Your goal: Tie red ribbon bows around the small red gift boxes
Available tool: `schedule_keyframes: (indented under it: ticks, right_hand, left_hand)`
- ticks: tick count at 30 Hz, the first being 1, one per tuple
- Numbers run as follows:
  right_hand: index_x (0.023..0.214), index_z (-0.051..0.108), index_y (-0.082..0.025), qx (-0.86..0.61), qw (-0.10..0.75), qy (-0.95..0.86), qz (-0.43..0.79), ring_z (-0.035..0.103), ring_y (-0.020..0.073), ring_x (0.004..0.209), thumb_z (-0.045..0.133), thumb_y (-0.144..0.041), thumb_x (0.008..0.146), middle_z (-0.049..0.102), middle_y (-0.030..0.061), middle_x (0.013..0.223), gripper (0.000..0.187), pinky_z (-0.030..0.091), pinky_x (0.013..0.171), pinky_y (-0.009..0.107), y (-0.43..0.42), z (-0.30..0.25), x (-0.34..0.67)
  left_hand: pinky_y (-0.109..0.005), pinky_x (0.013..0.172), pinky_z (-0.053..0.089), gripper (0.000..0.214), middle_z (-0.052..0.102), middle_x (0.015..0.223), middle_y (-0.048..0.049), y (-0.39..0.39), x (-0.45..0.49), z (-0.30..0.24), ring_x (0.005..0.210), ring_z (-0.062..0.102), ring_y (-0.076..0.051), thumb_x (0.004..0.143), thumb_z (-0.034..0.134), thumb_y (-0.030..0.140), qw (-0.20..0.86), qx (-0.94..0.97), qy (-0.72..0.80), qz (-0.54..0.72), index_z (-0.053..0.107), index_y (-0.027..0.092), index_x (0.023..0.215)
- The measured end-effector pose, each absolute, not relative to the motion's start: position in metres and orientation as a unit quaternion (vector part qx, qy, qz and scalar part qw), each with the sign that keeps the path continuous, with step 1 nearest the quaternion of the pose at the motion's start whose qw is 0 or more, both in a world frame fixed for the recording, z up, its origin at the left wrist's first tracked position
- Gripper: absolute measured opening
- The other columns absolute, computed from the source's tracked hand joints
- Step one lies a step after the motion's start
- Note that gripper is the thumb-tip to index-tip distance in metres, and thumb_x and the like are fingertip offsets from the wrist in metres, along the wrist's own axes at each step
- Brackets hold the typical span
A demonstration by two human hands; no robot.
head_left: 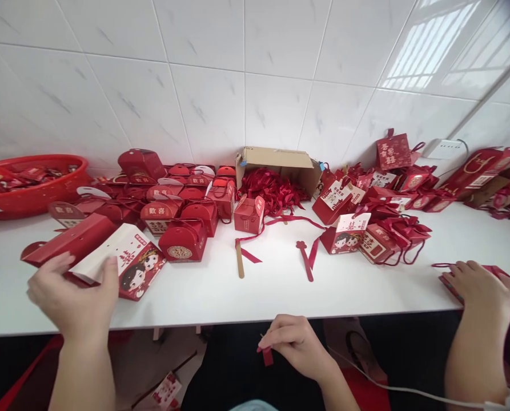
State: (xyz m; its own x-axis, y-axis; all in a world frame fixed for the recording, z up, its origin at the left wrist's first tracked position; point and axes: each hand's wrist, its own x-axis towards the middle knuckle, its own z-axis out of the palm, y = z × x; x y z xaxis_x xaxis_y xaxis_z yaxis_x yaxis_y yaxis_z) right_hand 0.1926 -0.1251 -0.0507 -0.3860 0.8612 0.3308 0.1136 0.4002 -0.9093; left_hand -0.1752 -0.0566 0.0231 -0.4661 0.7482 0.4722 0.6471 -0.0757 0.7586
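At the left of the table, my left hand (pixel 79 294) is around a candy gift box (pixel 141 265) with a white top and a cartoon couple on its red side. The thumb lies along the white face, and the fingers are partly hidden behind it. A plain dark red box (pixel 85 234) sits just behind. Below the table's front edge, over my lap, my right hand (pixel 295 345) pinches a short piece of red ribbon (pixel 268 357). A gold stick (pixel 240 262) and a red stick with a flower-shaped end (pixel 305 260) lie on the table with ribbon attached.
Several finished red boxes (pixel 184 240) crowd the left centre. A cardboard carton (pixel 276 155) spills red ribbons (pixel 269 191). More ribboned boxes (pixel 383 242) stand to the right, near a co-worker's hand (pixel 480 285) on a red box. A red basin (pixel 32 188) stands far left.
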Motion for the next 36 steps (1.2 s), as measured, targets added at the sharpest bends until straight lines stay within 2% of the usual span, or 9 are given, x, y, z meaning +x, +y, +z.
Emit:
schedule_keyframes:
  ticks: [2, 4, 8, 12, 17, 22, 26, 30, 36]
  right_hand:
    - [0.089, 0.077, -0.025, -0.343, 0.438, -0.712, 0.428, 0.067, 0.0124, 0.066, 0.058, -0.013, 0.086, 0.069, 0.0056, 0.076, 0.023, 0.052, 0.062, 0.022, -0.126, -0.051, 0.192]
    - [0.090, 0.078, -0.025, -0.344, 0.437, -0.711, 0.430, 0.067, 0.0125, 0.066, 0.058, -0.012, 0.085, 0.069, 0.0058, 0.076, 0.023, 0.052, 0.061, 0.022, -0.127, -0.051, 0.191]
    - [0.090, 0.078, -0.025, -0.339, 0.446, -0.705, 0.435, 0.067, 0.0128, 0.065, 0.059, -0.013, 0.085, 0.069, 0.0058, 0.076, 0.023, 0.052, 0.060, 0.022, -0.126, -0.055, 0.191]
    - [0.092, 0.077, -0.028, -0.327, 0.466, -0.683, 0.457, 0.068, 0.0127, 0.066, 0.060, -0.017, 0.086, 0.068, 0.0051, 0.079, 0.021, 0.054, 0.060, 0.022, -0.126, -0.058, 0.190]
    - [0.089, 0.077, -0.032, -0.309, 0.531, -0.660, 0.432, 0.063, 0.0136, 0.069, 0.065, -0.021, 0.085, 0.066, 0.0037, 0.076, 0.018, 0.052, 0.059, 0.026, -0.126, -0.049, 0.191]
    - [0.086, 0.077, -0.037, -0.316, 0.551, -0.686, 0.354, 0.055, 0.0155, 0.070, 0.065, -0.024, 0.085, 0.066, 0.0020, 0.067, 0.017, 0.044, 0.066, 0.032, -0.121, -0.036, 0.194]
    - [0.084, 0.076, -0.039, -0.370, 0.567, -0.687, 0.263, 0.052, 0.0172, 0.074, 0.063, -0.029, 0.086, 0.060, 0.0014, 0.069, 0.016, 0.041, 0.074, 0.037, -0.113, -0.034, 0.194]
    - [0.078, 0.077, -0.036, -0.423, 0.588, -0.654, 0.221, 0.052, 0.0208, 0.098, 0.065, -0.027, 0.084, 0.051, 0.0054, 0.097, 0.016, 0.045, 0.083, 0.038, -0.104, -0.034, 0.188]
    - [0.079, 0.077, -0.036, -0.464, 0.570, -0.655, 0.174, 0.036, 0.0289, 0.128, 0.063, -0.017, 0.083, 0.038, 0.0012, 0.137, 0.023, 0.034, 0.101, 0.049, -0.093, -0.029, 0.179]
  left_hand:
    - [-0.033, 0.053, 0.043, 0.031, 0.059, 0.108, 0.0018, -0.046, -0.177, 0.024, 0.121, 0.049, -0.039, 0.078, 0.066, 0.037, -0.035, 0.454, 0.734, 0.504, 0.052, 0.015, 0.096]
    - [-0.032, 0.053, 0.046, 0.035, 0.065, 0.094, 0.0042, -0.041, -0.172, 0.022, 0.103, 0.063, -0.032, 0.077, 0.067, 0.042, -0.079, 0.417, 0.751, 0.506, 0.055, 0.017, 0.099]
    - [-0.035, 0.068, 0.056, 0.060, 0.069, 0.111, -0.0021, -0.054, -0.155, 0.017, 0.105, 0.065, -0.027, 0.074, 0.071, 0.041, -0.049, 0.421, 0.679, 0.600, 0.046, 0.019, 0.124]
    - [-0.046, 0.086, 0.057, 0.070, 0.071, 0.109, -0.0045, -0.080, -0.128, 0.007, 0.104, 0.066, -0.030, 0.066, 0.077, 0.036, -0.005, 0.375, 0.657, 0.654, 0.050, 0.023, 0.129]
    - [-0.027, 0.050, 0.055, 0.043, 0.067, 0.065, 0.0008, -0.091, -0.073, -0.012, 0.059, 0.066, -0.018, 0.063, 0.077, 0.039, 0.073, 0.377, 0.673, 0.633, 0.068, 0.017, 0.099]
    - [-0.031, 0.075, 0.055, 0.015, 0.064, 0.086, -0.0027, -0.079, -0.019, -0.024, 0.083, 0.064, -0.018, 0.076, 0.068, 0.032, 0.154, 0.547, 0.539, 0.621, 0.062, 0.019, 0.078]
    - [-0.037, 0.086, 0.053, 0.012, 0.063, 0.106, -0.0067, -0.074, 0.011, -0.029, 0.102, 0.061, -0.021, 0.082, 0.063, 0.029, 0.233, 0.596, 0.480, 0.600, 0.057, 0.020, 0.080]
    - [-0.034, 0.077, 0.057, 0.012, 0.069, 0.088, -0.0051, -0.075, 0.025, -0.032, 0.089, 0.068, -0.019, 0.086, 0.058, 0.031, 0.368, 0.574, 0.440, 0.584, 0.053, 0.020, 0.085]
    - [-0.031, 0.079, 0.056, 0.014, 0.070, 0.088, -0.0045, -0.076, 0.027, -0.027, 0.088, 0.069, -0.019, 0.086, 0.059, 0.033, 0.389, 0.575, 0.442, 0.568, 0.055, 0.019, 0.084]
